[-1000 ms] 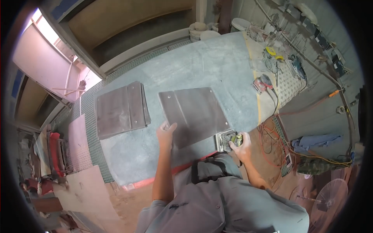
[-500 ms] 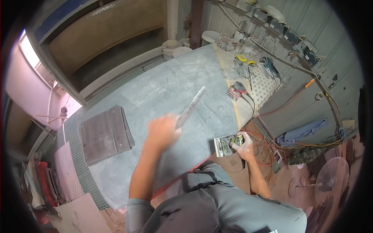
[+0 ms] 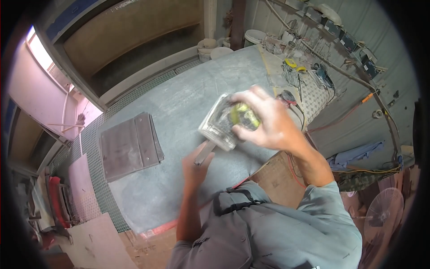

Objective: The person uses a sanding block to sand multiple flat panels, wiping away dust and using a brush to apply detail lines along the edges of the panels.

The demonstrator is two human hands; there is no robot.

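Note:
My left hand (image 3: 195, 168) is closed round a long flat grey strip that looks like a steel ruler (image 3: 205, 153). The strip's far part is hidden behind a sander (image 3: 219, 127). My right hand (image 3: 264, 119), slightly blurred, grips this black and yellow-green power sander from above and holds it tilted, its flat rectangular pad facing left. The sander is close to the strip; whether they touch I cannot tell. Both hands are above a large grey curved panel (image 3: 156, 101) coated with dust. Dark brown sheets (image 3: 123, 148) lie stacked on the panel's left part.
A red and black sander (image 3: 286, 97) with a cord lies on the panel's right edge. Behind it are a patterned sack (image 3: 311, 92) and yellow-handled tools (image 3: 291, 62). White buckets (image 3: 255, 36) stand at the back. A fan (image 3: 385, 208) stands at the lower right, hoses along the wall.
My right hand has brought the sander up and left, from beside the panel to above it. My left hand has come lower and nearer, with the strip now partly covered.

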